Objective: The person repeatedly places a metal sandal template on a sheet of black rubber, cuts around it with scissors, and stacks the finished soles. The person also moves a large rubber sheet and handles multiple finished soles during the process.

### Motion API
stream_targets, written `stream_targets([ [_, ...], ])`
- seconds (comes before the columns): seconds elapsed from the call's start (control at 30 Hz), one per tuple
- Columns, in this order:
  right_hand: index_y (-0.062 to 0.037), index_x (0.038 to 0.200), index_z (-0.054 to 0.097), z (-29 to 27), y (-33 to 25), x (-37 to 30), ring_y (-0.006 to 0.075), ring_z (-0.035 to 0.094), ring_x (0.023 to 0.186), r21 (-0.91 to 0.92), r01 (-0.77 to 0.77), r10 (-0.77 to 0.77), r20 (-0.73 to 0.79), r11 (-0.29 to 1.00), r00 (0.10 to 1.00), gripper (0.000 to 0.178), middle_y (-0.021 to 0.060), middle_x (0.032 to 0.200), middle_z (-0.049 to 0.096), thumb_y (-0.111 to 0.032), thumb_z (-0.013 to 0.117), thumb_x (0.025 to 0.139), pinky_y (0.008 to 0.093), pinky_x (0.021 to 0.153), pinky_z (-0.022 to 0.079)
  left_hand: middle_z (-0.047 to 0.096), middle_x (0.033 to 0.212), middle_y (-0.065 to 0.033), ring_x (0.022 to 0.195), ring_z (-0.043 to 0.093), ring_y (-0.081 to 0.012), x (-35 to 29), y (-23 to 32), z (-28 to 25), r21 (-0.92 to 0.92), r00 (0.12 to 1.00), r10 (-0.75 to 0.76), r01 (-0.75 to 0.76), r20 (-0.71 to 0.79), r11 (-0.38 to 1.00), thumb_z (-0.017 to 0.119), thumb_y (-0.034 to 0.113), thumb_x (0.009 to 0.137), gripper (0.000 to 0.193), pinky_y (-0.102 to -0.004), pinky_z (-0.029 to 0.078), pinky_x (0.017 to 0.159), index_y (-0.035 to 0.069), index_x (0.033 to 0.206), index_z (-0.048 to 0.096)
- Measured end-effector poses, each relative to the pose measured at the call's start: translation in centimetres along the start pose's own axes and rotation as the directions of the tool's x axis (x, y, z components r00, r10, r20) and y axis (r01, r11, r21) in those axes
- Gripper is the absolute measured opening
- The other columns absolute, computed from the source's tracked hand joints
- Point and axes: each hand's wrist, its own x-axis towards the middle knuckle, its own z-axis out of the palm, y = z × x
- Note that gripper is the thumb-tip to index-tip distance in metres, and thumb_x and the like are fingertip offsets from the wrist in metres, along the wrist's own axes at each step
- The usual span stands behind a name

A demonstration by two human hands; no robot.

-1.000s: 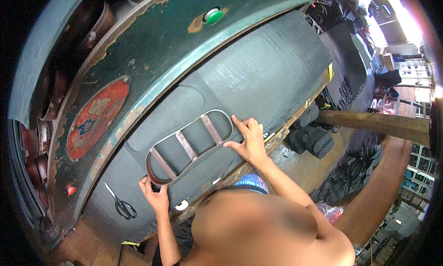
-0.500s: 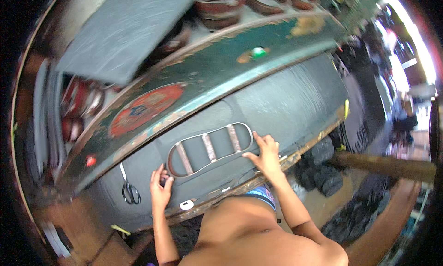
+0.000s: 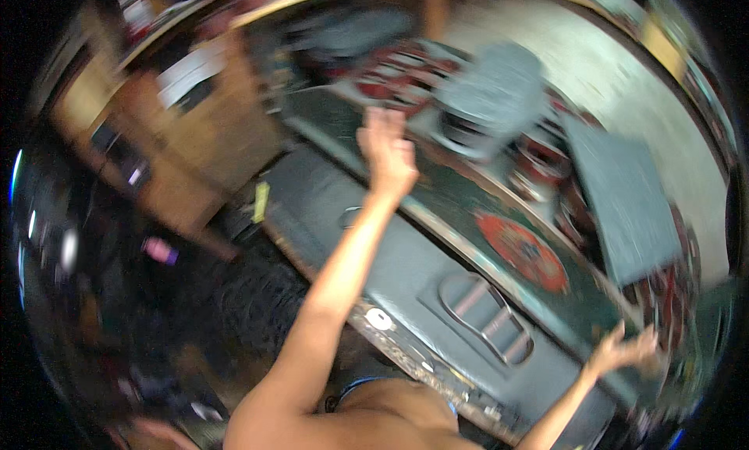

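An oblong band frame with rounded ends and crossbars (image 3: 496,322) lies on the dark grey bench top (image 3: 402,267), with neither hand touching it. My left hand (image 3: 388,157) is raised over the green painted board (image 3: 445,186) behind the bench, fingers stretched out and blurred, nothing seen in it. Over the right end of that board my right hand (image 3: 622,352) has its fingers spread, also without anything visible in it. Scissor handles (image 3: 350,214) show partly beside my left forearm, which hides the rest.
Behind the board stand several reddish-brown oblong frames (image 3: 402,76), a stack topped with grey sheet (image 3: 495,87) and a leaning grey panel (image 3: 624,200). A white oval object (image 3: 379,319) rests near the bench's front edge. A brown wooden cabinet (image 3: 183,130) is at the left.
The view has swung to the left. Both hands have left the ends of the oblong frame and moved apart, up toward the green board; the frame stays on the bench.
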Motion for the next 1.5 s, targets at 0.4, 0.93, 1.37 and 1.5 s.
stream_targets([
  [0.4, 0.0028, 0.157, 0.031, -1.7, 0.1, -3.7, 0.0505, 0.021, 0.15, 0.08, -0.028, 0.041, -0.166, 0.996, 0.985, 0.087, 0.03, 0.164, 0.021, -0.062, 0.047, 0.101, 0.0677, 0.117, 0.019, 0.03, 0.16, -0.0257, 0.147, 0.03, -0.0446, -2.6, -1.1, -2.6, -0.034, 0.981, 0.025, -0.032, -0.192, 0.999, 0.04, 0.028, 0.104, 0.051, -0.0565, 0.017, 0.121, 0.008, 0.15, 0.043],
  [0.93, -0.0028, 0.152, 0.04, -7.2, -0.6, -4.8, 0.0429, 0.026, 0.149, 0.105, -0.043, 0.062, -0.185, 0.994, 0.981, 0.079, 0.0231, 0.16, 0.03, -0.064, 0.043, 0.102, 0.0638, 0.121, 0.021, 0.032, 0.158, -0.0265, 0.147, 0.029, -0.0452, -3.9, -1.3, -9.5, 0.008, 0.994, -0.008, 0.008, -0.107, 1.0, 0.036, 0.027, 0.108, 0.045, -0.0566, 0.023, 0.119, 0.004, 0.146, 0.045],
  [1.37, -0.0029, 0.153, 0.038, -7.0, -0.3, -5.0, 0.0407, 0.024, 0.151, 0.14, -0.042, 0.065, -0.164, 0.989, 0.984, 0.08, 0.0215, 0.161, 0.028, -0.065, 0.042, 0.102, 0.0621, 0.121, 0.017, 0.031, 0.158, -0.0246, 0.145, 0.03, -0.0455, -3.6, -0.4, -10.6, 0.008, 0.998, -0.046, 0.046, -0.042, 0.999, 0.042, 0.013, 0.103, 0.043, -0.0564, 0.024, 0.118, 0.007, 0.146, 0.045],
  [1.5, -0.0045, 0.152, 0.04, -6.9, -0.1, -5.1, 0.0411, 0.022, 0.151, 0.166, -0.053, 0.081, -0.163, 0.985, 0.983, 0.081, 0.021, 0.161, 0.029, -0.067, 0.046, 0.1, 0.0621, 0.122, 0.017, 0.03, 0.159, -0.0255, 0.147, 0.028, -0.0456, -3.6, -0.6, -10.5, 0.032, 0.999, -0.042, 0.043, -0.027, 0.999, 0.042, 0.012, 0.103, 0.043, -0.0563, 0.022, 0.119, 0.004, 0.145, 0.045],
])
